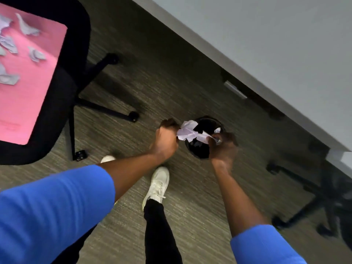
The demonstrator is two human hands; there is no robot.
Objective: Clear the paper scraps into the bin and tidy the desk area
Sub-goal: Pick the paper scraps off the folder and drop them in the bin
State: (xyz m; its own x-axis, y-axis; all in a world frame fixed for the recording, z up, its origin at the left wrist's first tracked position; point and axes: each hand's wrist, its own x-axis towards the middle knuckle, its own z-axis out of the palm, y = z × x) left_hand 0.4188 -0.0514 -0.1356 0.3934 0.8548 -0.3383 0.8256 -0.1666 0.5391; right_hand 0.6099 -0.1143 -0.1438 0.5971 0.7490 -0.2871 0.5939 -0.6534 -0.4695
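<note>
A small black round bin (202, 149) stands on the carpet near the wall. Both hands reach down over it. My left hand (165, 139) is closed at the bin's left rim, gripping one end of a bunch of white paper scraps (187, 132). My right hand (223, 145) is closed on the other end at the bin's right rim. The scraps hang across the bin's mouth. More torn scraps (28, 28) lie on a pink sheet (28, 92) at the upper left.
A black office chair (76, 77) with wheeled legs stands at the left, under the pink sheet. Another chair's wheeled base (308, 197) sits at the right. A white baseboard and grey wall (266, 44) run diagonally behind the bin. My white shoes (159, 183) stand on the carpet.
</note>
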